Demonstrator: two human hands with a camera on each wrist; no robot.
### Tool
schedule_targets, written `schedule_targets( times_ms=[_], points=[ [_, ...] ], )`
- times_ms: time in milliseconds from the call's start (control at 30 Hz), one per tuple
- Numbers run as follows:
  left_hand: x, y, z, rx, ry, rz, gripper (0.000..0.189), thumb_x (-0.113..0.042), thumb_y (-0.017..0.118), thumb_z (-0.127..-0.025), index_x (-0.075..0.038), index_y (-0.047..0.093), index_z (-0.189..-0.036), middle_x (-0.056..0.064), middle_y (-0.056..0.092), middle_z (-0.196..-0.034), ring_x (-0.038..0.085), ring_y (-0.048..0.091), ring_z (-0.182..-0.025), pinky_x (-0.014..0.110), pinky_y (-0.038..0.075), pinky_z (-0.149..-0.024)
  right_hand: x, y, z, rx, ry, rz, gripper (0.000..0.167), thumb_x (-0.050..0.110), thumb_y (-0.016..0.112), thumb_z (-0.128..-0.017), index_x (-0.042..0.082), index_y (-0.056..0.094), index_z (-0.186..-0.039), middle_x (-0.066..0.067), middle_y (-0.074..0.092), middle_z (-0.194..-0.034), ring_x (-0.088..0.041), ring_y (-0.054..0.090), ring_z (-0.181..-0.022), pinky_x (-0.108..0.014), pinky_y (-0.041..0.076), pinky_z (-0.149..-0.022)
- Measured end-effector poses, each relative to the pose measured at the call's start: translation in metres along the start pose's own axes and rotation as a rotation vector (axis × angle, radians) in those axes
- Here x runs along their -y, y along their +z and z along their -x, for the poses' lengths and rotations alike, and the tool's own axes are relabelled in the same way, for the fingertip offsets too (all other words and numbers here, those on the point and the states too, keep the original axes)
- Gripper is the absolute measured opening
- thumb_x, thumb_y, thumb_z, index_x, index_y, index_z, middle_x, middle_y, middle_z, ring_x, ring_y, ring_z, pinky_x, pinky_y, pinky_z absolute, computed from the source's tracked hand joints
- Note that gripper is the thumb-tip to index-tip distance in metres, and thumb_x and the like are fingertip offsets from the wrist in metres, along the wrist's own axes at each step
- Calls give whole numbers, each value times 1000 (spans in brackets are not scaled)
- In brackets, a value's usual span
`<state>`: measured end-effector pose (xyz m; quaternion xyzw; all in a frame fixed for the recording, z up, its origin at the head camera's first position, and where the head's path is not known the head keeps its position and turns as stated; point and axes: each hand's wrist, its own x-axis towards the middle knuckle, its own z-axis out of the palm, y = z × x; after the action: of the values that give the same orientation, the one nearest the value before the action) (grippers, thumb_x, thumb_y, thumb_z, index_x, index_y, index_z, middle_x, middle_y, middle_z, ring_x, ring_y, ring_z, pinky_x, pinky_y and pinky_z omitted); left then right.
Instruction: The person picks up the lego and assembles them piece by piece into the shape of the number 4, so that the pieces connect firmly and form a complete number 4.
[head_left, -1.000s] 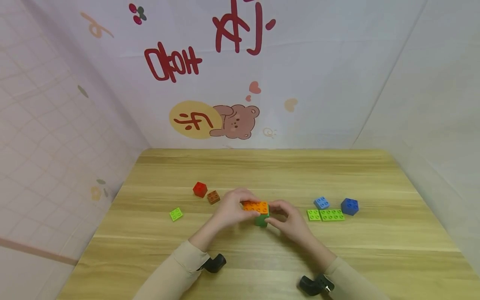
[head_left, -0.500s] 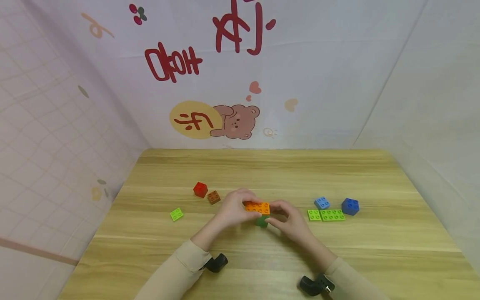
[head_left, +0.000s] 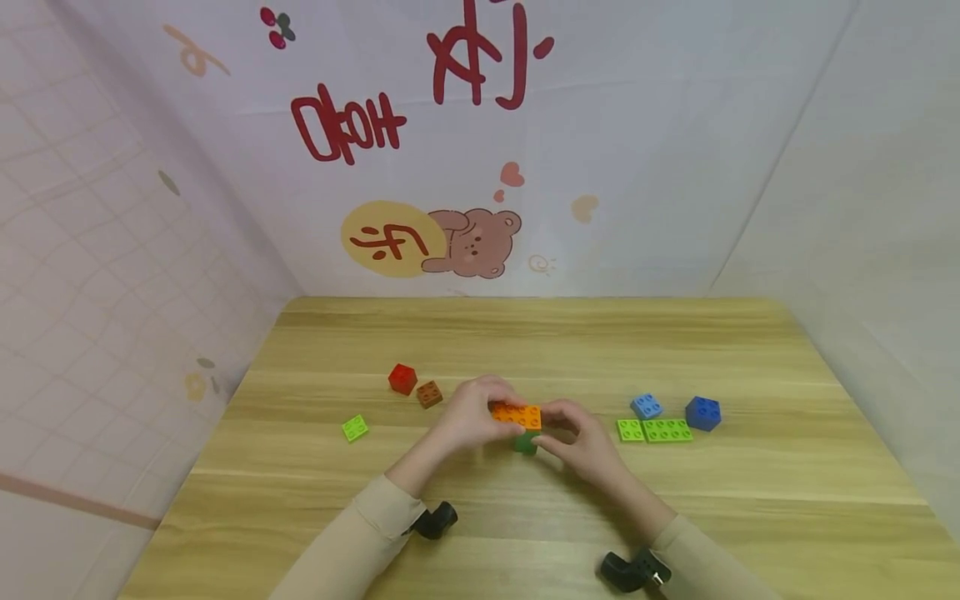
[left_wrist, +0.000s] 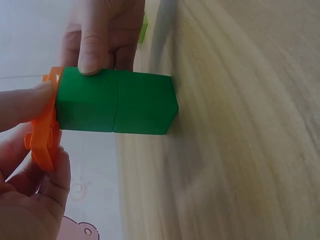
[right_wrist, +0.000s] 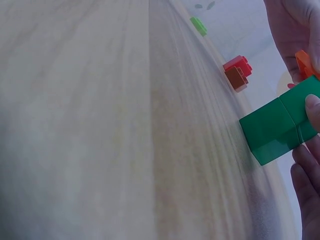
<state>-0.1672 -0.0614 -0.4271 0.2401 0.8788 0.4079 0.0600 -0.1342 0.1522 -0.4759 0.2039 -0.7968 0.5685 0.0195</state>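
Note:
Two green toy building bricks stand stacked in the middle of the table, the upper brick directly on the lower brick. An orange building brick, flatter and longer, lies across the top and juts out to the left. My left hand pinches the orange brick between thumb and fingers. From the other side my right hand grips the upper green brick, its thumb against the side face. Whether the orange brick is fully pressed down cannot be told.
On the left of the wooden table lie a red brick, a brown brick and a lime brick. To the right are a light blue brick, a dark blue brick and two lime bricks side by side.
The orange brick has shifted slightly right, covering the green strip that showed at its right edge. Both hands keep their hold, and the head view has moved very little.

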Motion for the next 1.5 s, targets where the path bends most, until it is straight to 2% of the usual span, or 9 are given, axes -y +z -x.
schedule_targets(
  times_ms=[467, 733, 967, 1067, 1300, 1500],
  points=[
    [3, 4, 1, -10, -12, 28, 28, -19, 88, -76, -16, 79, -103, -7, 66, -97, 14, 59, -92, 30, 50, -80, 4, -2, 1, -2, 17, 6, 34, -3, 78, -82, -1, 65, -113, -13, 68, -110, -30, 65, -102, -50, 52, -91],
    [3, 5, -1, -7, -36, 68, 29, -18, 88, -76, -16, 79, -103, -6, 67, -101, 15, 59, -97, 32, 50, -85, -2, -2, 1, -7, 14, 17, 35, -5, 77, -81, -1, 65, -114, -13, 68, -111, -25, 66, -101, -49, 52, -90],
    [7, 7, 1, -21, -12, 83, 30, -18, 87, -77, -16, 78, -105, -7, 67, -102, 13, 59, -96, 31, 49, -85, -35, 1, 0, -18, -10, 24, 38, -3, 78, -81, 4, 65, -116, -9, 68, -112, -24, 66, -102, -43, 54, -90],
    [8, 6, 3, -24, -7, 95, 30, -17, 86, -79, -16, 77, -107, -7, 68, -104, 13, 60, -97, 33, 50, -86, -37, 1, -1, -13, -25, 24, 37, 2, 80, -81, 8, 66, -116, -6, 68, -112, -21, 66, -102, -41, 54, -90],
    [11, 6, 7, -44, 9, 114, 32, -21, 86, -79, -16, 76, -109, -6, 67, -109, 14, 59, -103, 35, 48, -91, -34, 1, -2, 0, -4, 29, 35, 11, 81, -83, 15, 66, -115, 2, 67, -113, -17, 65, -104, -34, 53, -92],
    [18, 5, 15, -66, 50, 186, 39, -19, 85, -79, -8, 74, -115, -1, 66, -112, 17, 58, -103, 36, 52, -88, -34, 2, -1, 4, -5, 25, 36, 10, 81, -83, 12, 66, -116, -1, 68, -112, -19, 65, -104, -37, 53, -92]
  ],
)
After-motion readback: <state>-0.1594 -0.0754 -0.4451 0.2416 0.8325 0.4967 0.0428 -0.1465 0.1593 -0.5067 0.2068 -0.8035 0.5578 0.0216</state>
